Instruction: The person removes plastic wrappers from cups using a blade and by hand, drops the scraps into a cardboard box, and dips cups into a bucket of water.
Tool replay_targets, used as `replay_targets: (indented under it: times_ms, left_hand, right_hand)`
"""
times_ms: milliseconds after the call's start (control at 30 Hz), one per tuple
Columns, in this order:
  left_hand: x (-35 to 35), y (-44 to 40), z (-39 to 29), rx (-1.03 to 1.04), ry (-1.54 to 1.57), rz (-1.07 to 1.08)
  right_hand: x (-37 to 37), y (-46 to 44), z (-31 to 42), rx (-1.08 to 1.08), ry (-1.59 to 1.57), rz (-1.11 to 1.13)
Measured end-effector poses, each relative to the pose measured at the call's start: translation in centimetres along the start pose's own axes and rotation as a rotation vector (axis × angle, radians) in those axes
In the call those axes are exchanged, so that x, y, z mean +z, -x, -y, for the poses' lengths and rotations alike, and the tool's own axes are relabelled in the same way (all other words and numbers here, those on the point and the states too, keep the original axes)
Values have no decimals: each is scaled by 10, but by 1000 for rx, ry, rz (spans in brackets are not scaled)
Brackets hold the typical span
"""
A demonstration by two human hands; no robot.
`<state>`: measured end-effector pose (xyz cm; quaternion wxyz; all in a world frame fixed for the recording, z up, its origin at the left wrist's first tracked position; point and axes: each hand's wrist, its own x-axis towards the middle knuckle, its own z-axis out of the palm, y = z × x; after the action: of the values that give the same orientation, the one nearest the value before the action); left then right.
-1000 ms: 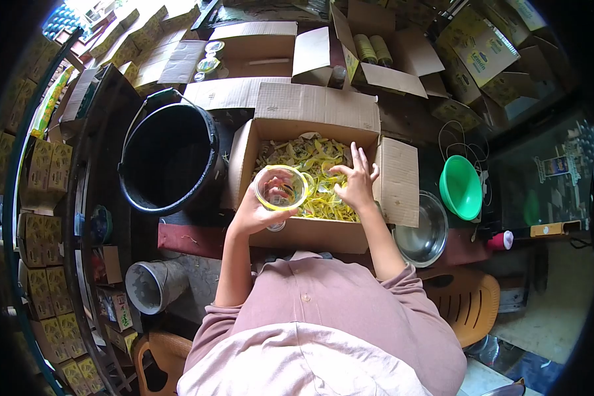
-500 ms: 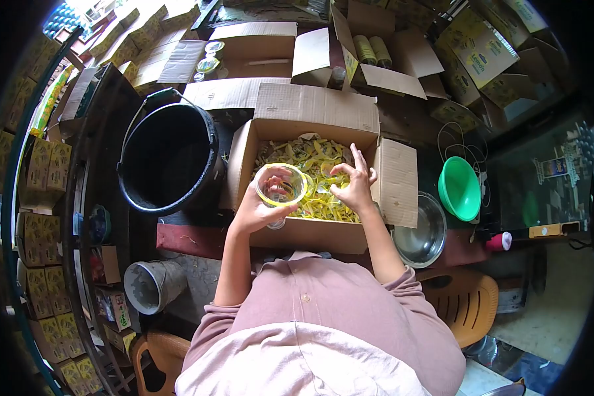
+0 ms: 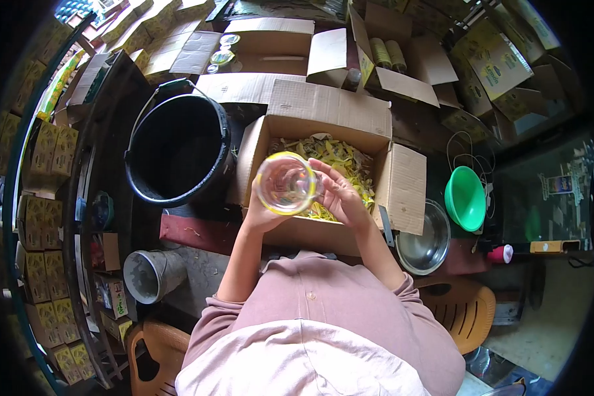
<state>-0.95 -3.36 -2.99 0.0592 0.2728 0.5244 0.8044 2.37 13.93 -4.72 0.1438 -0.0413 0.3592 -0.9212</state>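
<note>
In my left hand [image 3: 261, 210] is a clear plastic cup [image 3: 286, 185] with a yellow rim, its mouth tilted up toward me. The fingers wrap round its left side. My right hand [image 3: 342, 198] is at the cup's right side, with bent fingers against the wall near the rim. Both hands are above an open cardboard box [image 3: 330, 109], close to its near wall. Inside the box lies a heap of yellow and whitish strips and scraps [image 3: 350, 162], partly hidden by the hands and cup.
A large black bucket [image 3: 133, 168] stands left of the box. On the right are a steel bowl [image 3: 424, 247] and a green bowl [image 3: 465, 198]. Behind are another open carton [image 3: 270, 28] with lidded cups and a box holding two cylinders [image 3: 387, 54]. A grey bucket [image 3: 153, 274] sits lower left.
My right hand has moved left from over the scraps to the cup's side. The cup has tipped further toward me and come slightly higher. The whole view has shifted a little.
</note>
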Motion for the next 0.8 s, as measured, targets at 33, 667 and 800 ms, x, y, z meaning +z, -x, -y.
replay_targets:
  times_ms: [33,667,800]
  left_hand:
    - [-1,-2,-3,19,27,-35]
    - [-107,70,-54,439,-477,-964]
    - [-128,57,-53,494,-665,-1067]
  right_hand:
    - [4,-4,2,0,-2,11]
    - [98,-145,-10,-636,1467,407]
    - [95,-141,-10,-726,1416,227]
